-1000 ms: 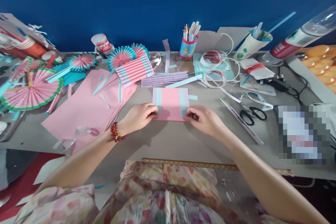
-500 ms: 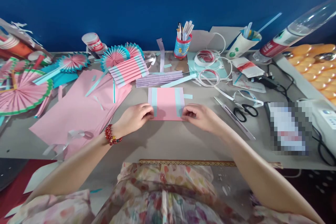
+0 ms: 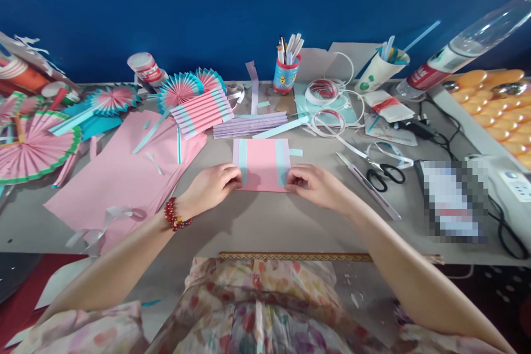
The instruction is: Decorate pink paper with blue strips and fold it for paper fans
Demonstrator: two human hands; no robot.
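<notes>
A small pink paper sheet [image 3: 261,163] with a light blue stripe and a lilac margin down each side lies flat on the grey table [image 3: 269,221] in front of me. My left hand [image 3: 213,185], with a red bead bracelet on its wrist, pinches the sheet's near left corner. On the near right corner my right hand [image 3: 315,185] is closed in a pinch too. The near edge of the sheet is partly hidden under my fingers.
Large pink sheets [image 3: 124,177] and pleated paper fans [image 3: 37,146] lie to the left, a folded pink-blue accordion [image 3: 201,110] and lilac strips [image 3: 249,124] behind. Right of me are a metal ruler [image 3: 367,185], black scissors [image 3: 385,174], tape rolls [image 3: 323,91], a pen cup [image 3: 286,72], cables and a bottle.
Both hands keep pinching the sheet's near corners. The view has shifted a little, so everything sits slightly further left.
</notes>
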